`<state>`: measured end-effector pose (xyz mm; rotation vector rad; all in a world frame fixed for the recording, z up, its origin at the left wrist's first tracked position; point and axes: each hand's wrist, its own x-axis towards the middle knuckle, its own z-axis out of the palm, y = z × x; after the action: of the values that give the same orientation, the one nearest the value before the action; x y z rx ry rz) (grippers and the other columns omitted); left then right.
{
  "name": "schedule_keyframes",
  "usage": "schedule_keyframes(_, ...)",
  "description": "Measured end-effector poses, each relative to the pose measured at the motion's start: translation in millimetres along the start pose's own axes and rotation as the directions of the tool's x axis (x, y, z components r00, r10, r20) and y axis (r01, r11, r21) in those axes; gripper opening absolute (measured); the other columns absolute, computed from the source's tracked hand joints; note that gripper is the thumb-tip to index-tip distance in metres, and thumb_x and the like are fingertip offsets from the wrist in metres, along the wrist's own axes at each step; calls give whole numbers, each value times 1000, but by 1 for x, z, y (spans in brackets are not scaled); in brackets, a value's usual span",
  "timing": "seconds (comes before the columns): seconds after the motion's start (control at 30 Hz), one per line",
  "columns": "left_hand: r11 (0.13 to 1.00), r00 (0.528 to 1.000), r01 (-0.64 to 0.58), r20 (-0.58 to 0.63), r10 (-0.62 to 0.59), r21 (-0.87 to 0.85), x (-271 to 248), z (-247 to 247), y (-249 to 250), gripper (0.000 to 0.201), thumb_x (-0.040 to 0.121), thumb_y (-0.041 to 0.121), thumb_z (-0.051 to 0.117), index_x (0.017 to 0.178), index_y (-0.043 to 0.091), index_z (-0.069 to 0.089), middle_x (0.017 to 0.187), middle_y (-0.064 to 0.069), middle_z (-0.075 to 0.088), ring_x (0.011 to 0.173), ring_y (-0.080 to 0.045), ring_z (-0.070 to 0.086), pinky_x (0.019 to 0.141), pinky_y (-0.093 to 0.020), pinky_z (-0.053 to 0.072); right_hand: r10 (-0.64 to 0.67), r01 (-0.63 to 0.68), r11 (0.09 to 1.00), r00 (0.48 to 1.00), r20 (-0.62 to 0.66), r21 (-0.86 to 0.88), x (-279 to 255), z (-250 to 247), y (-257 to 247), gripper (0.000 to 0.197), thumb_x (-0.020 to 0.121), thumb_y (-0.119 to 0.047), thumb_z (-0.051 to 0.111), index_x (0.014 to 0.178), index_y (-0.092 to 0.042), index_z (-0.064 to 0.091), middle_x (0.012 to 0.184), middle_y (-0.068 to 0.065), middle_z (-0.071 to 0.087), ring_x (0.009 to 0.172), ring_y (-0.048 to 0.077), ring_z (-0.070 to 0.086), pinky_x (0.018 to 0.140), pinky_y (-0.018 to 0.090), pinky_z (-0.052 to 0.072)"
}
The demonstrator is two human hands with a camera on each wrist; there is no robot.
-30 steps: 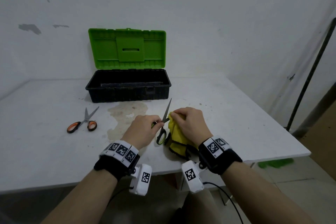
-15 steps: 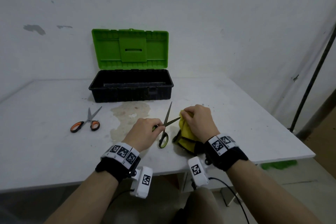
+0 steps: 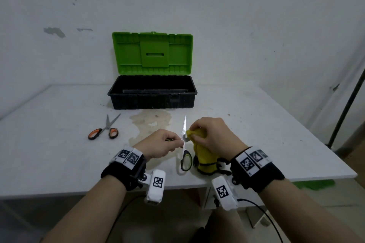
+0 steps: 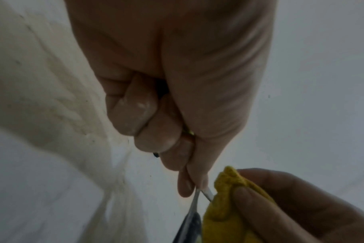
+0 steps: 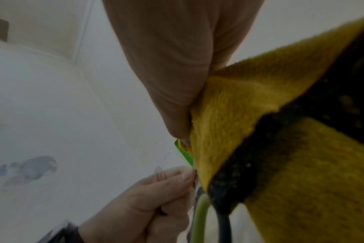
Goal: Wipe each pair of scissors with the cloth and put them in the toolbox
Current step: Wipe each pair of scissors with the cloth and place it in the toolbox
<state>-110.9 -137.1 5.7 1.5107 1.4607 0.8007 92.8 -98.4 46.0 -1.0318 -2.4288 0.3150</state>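
My left hand (image 3: 173, 142) pinches the green-and-black-handled scissors (image 3: 184, 134) near the pivot, blades spread apart; one blade points up toward the toolbox, one handle loop (image 3: 186, 161) hangs down. My right hand (image 3: 205, 134) grips the yellow cloth (image 3: 205, 156) and pinches it around the other blade (image 4: 208, 194), which is mostly hidden in the cloth (image 4: 224, 213). A second pair with orange handles (image 3: 106, 131) lies on the table to the left. The black toolbox (image 3: 152, 92) stands open behind, its green lid (image 3: 152, 53) upright.
The white table (image 3: 59, 154) has a brownish stain (image 3: 152, 122) between the toolbox and my hands. Its front edge is just below my wrists. A dark pole (image 3: 347, 102) leans at the right, and the wall stands right behind the toolbox.
The scissors have tilted more upright and the cloth hand has slid in toward the pivot along the covered blade. My view has shifted slightly.
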Motion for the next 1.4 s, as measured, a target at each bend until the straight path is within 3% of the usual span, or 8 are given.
schedule_keyframes(0.2,993,998,-62,15,61,98,-2,-1,-7,18,92,27,67,83,13,75,61,2,48,49,-9,37,48,-22,30,-184,187,981,981,64,-51,-6,23,-4,16,90,-26,67,100,-18,76,93,0,64,85,14,58,75,27,49)
schedule_keyframes(0.43,963,996,-87,-8,93,256,-1,2,-10,18,91,37,68,83,23,77,71,9,60,66,-5,51,67,-24,41,27,-35,997,995,-98,-73,18,26,2,18,90,-19,58,82,-12,73,82,5,60,76,22,59,70,36,48)
schedule_keyframes(0.57,989,998,-58,-6,60,136,0,3,-13,19,91,35,68,79,22,76,65,6,54,59,-8,46,57,-21,38,23,-26,1000,988,-150,-16,19,15,1,16,91,-18,59,88,-13,74,86,4,64,77,18,59,73,34,49)
schedule_keyframes(0.73,994,997,-70,41,67,87,1,0,-11,18,91,31,68,78,22,77,63,6,51,53,-5,42,51,-20,35,-115,119,991,991,70,-59,-2,16,-15,16,92,-19,60,96,-14,74,93,2,65,83,15,60,75,31,52)
schedule_keyframes(1.0,995,996,-62,72,56,82,-1,6,-9,18,92,31,68,84,17,77,63,3,51,53,-9,42,49,-21,34,134,-140,989,983,-126,-45,22,8,0,17,93,-18,56,97,-14,72,93,4,65,88,20,59,79,31,47)
schedule_keyframes(1.1,999,996,-5,88,9,-49,-3,-2,-11,18,94,25,66,87,10,75,57,2,47,46,-11,33,43,-23,24,15,-15,1000,1000,0,-3,11,2,-3,14,92,-22,60,98,-17,73,95,-1,68,88,16,60,81,30,49)
schedule_keyframes(1.2,1000,994,-6,108,5,4,-4,-4,-9,17,93,25,67,88,12,75,58,3,49,45,-9,35,42,-20,27,-50,59,996,990,128,-69,4,6,-7,15,92,-25,62,100,-21,73,99,-4,68,91,13,60,83,28,49)
schedule_keyframes(1.4,992,993,-70,104,59,106,-4,3,-4,16,92,31,68,82,20,74,64,3,51,47,-6,40,48,-20,35,134,-142,986,987,-85,-92,18,11,2,16,92,-17,57,91,-12,73,90,6,64,85,24,60,74,35,48)
